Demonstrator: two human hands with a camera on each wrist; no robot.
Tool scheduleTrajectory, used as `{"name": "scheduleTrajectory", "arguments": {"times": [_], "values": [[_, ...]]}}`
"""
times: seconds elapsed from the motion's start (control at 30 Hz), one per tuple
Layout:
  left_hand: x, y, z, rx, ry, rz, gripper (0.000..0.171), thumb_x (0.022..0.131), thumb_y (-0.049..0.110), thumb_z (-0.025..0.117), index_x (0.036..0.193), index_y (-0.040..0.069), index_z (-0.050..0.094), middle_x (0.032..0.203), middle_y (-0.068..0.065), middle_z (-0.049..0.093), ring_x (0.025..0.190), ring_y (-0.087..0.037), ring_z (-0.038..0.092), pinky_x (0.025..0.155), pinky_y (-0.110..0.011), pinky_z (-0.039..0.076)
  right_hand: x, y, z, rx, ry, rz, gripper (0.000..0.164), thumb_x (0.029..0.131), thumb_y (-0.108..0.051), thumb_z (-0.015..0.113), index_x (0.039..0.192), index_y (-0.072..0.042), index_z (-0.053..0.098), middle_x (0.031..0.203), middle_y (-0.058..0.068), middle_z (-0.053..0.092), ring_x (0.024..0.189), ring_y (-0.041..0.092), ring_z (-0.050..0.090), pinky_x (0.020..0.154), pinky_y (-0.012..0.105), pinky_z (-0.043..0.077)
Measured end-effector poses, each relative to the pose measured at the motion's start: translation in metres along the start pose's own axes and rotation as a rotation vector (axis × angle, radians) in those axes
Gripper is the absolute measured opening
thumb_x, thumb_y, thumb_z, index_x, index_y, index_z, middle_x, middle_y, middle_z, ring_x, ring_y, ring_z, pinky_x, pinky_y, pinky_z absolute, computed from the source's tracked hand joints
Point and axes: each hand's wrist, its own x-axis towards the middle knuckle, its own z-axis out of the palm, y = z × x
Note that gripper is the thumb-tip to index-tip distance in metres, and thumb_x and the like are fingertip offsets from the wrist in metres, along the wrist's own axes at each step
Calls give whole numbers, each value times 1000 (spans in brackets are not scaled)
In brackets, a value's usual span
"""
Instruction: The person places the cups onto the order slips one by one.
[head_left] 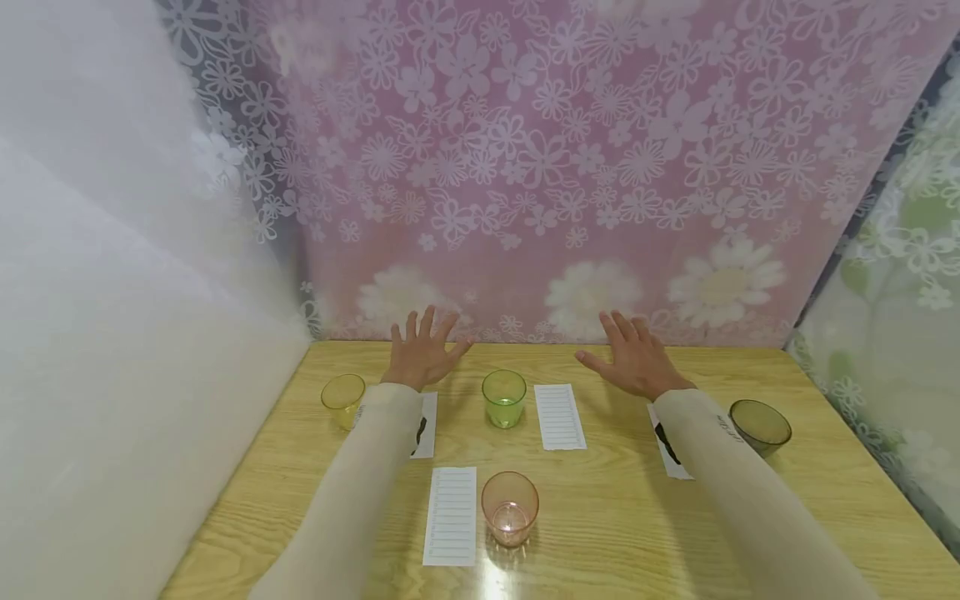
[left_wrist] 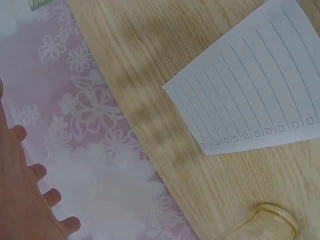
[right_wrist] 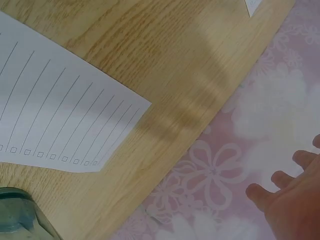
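Both hands reach out over the far part of a wooden table, fingers spread, holding nothing. The left hand (head_left: 423, 354) hovers between a yellow glass (head_left: 343, 398) and a green glass (head_left: 504, 400). A lined paper slip (left_wrist: 245, 85) lies beneath the left forearm, partly covered by the sleeve in the head view. The right hand (head_left: 633, 360) is up near the back edge, with another lined slip (right_wrist: 65, 105) below its wrist. A dark olive glass (head_left: 761, 425) stands to the right of that sleeve.
A pink glass (head_left: 510, 508) stands at the front middle, beside a lined slip (head_left: 450, 517). One more lined slip (head_left: 560, 417) lies right of the green glass. A flowered curtain (head_left: 540, 183) hangs behind the table (head_left: 615, 517), and a white sheet (head_left: 135, 292) borders its left side.
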Motion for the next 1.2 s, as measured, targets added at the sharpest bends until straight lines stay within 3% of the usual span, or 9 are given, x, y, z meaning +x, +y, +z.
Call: {"name": "scheduleTrajectory", "arguments": {"times": [0.33, 0.63, 0.87, 1.07, 1.2], "values": [[2, 0, -4, -33, 9, 70, 77, 111, 71, 32, 176, 31, 23, 184, -15, 12, 170, -46, 6, 136, -70, 6, 1, -3, 4, -3, 17, -42, 99, 108, -67, 50, 174, -1, 16, 180, 28, 16, 163, 58, 17, 129, 78, 19], [0, 2, -3, -79, 45, 146, 71, 112, 64, 41, 173, 27, 33, 181, -17, 23, 167, -47, 18, 135, -69, 15, -2, -8, 10, -3, -2, -45, 100, 108, -71, 47, 175, -3, 16, 180, 26, 18, 163, 57, 18, 124, 82, 24], [4, -1, 3, -111, 11, 249, 68, 114, 58, 43, 174, 28, 29, 180, -17, 24, 167, -45, 19, 135, -67, 19, -3, -9, 18, 4, -13, -55, 103, 106, -74, 47, 175, -5, 14, 181, 24, 19, 164, 57, 15, 122, 84, 25], [6, -2, 7, -87, -12, 342, 71, 115, 58, 41, 175, 22, 27, 180, -16, 25, 167, -44, 21, 136, -64, 19, -5, -11, 23, 7, -24, -64, 103, 106, -74, 47, 175, -5, 14, 180, 23, 21, 164, 55, 16, 121, 84, 26], [5, -1, 11, -102, -33, 367, 74, 115, 60, 38, 176, 21, 23, 181, -14, 22, 167, -42, 21, 136, -63, 19, -9, -12, 25, 13, -30, -76, 102, 107, -71, 49, 175, -3, 15, 180, 24, 21, 163, 55, 20, 121, 83, 28]]}}
